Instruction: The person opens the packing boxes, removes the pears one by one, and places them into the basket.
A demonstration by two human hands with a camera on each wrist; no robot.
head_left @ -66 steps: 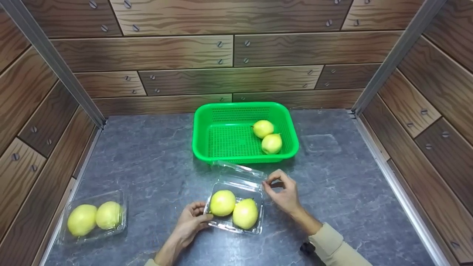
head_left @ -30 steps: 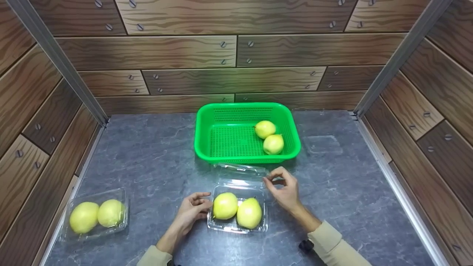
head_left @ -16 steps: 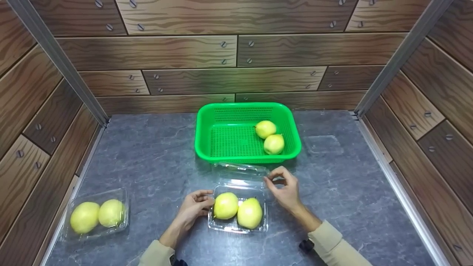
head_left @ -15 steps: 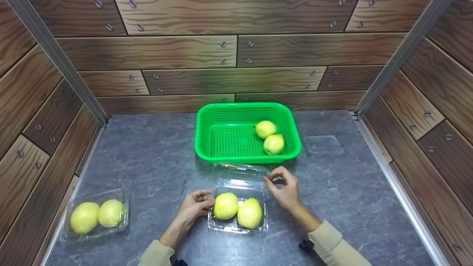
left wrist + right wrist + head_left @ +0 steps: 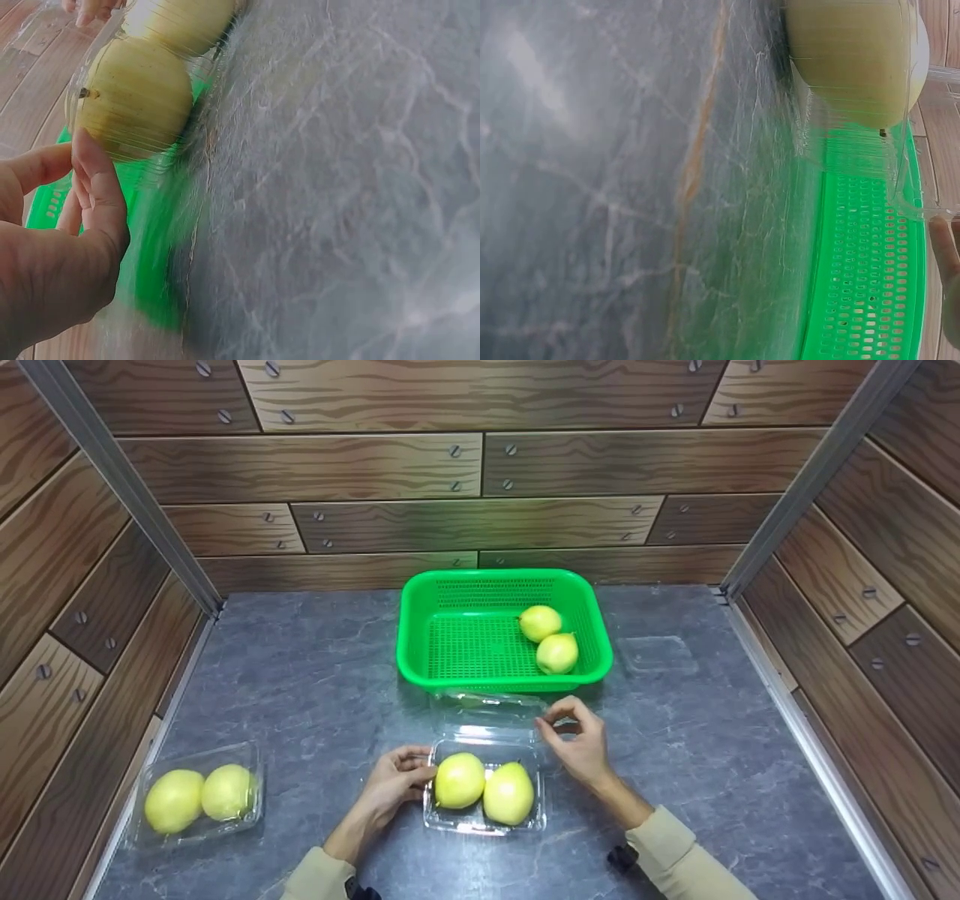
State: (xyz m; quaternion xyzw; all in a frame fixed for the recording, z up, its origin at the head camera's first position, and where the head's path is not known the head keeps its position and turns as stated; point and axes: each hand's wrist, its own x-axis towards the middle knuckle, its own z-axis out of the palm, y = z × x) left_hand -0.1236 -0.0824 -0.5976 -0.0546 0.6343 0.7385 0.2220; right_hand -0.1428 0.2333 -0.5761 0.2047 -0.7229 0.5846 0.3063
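Observation:
A clear plastic clamshell container stands with its lid raised and tilted back toward the basket. Two yellow-green pears, the left pear and the right pear, lie side by side inside. My left hand holds the container's left edge with thumb and fingers; in the left wrist view the fingertips meet at its wall below a pear. Between thumb and forefinger, my right hand pinches the lid's right corner. Only part of that hand shows in the right wrist view.
Behind the container stands a green basket with two pears at its right side. Another clear container holding two pears sits at far left. A flat clear plastic piece lies right of the basket. Wood-patterned walls enclose the table.
Since the oldest frame the container has turned straighter and shifted slightly right. My left thumb came off its edge, then the hand moved back against it. My right hand kept the lid corner.

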